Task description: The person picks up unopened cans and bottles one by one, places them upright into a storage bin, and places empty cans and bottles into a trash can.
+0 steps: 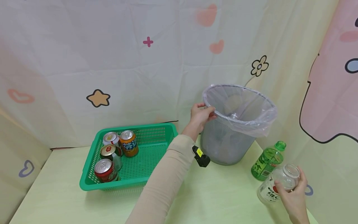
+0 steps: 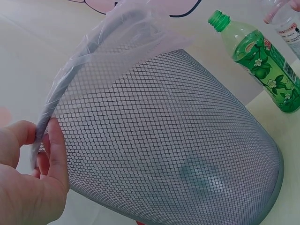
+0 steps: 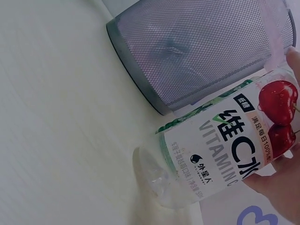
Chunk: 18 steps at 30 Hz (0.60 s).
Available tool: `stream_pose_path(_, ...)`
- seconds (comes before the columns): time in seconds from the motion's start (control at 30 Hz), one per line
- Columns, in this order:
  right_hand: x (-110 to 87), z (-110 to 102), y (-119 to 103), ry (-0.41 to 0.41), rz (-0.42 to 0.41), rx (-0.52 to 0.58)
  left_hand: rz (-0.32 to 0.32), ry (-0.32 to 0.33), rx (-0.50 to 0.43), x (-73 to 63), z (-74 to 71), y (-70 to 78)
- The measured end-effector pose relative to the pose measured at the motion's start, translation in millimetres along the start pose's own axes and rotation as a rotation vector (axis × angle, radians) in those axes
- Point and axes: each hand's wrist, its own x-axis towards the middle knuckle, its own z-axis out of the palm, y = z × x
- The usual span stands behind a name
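Note:
My left hand [image 1: 200, 117] pinches the near-left rim of a grey mesh trash bin [image 1: 223, 146] lined with a thin clear bag [image 1: 260, 124]. In the left wrist view, thumb and fingers hold that rim from both sides. Something clear lies inside the bin, seen dimly through the mesh. At the right, my right hand [image 1: 293, 194] grips a clear plastic bottle [image 1: 279, 179] with an open mouth and a white label with cherries [image 3: 279, 110]. Beside it, a green plastic bottle [image 1: 268, 161] without a cap stands on the table between the bin and the clear bottle.
A green plastic basket [image 1: 145, 165] sits on the left of the table, with several drink cans along its left side, among them an orange can [image 1: 129, 144] and a red can [image 1: 106, 171]. A printed curtain [image 1: 126, 62] hangs behind the table. My left wrist wears a black camera [image 1: 202, 158].

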Motion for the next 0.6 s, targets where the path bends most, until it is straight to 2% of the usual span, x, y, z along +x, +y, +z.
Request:
stream_pose_path(0.13, 0.4, 1.7, 2.4, 0.025, -0.026, 0.016, 0.001, 0.0, 0.001, -0.1, -0.2, 0.0)
stream_pose_path(0.3, 0.1, 3.2, 4.9, 0.042, -0.066, -0.021, -0.001, 0.002, 0.002, 0.4, -0.1, -0.4)
stream_pose_path(0.43, 0.0, 3.2, 4.9, 0.039, -0.057, -0.044, 0.004, 0.001, -0.009, 1.0, 0.2, -0.7)
stream_pose_path(0.6, 1.1, 3.2, 5.5, 0.019, -0.048, -0.011, 0.002, 0.007, -0.011, 0.7, 0.4, -0.3)
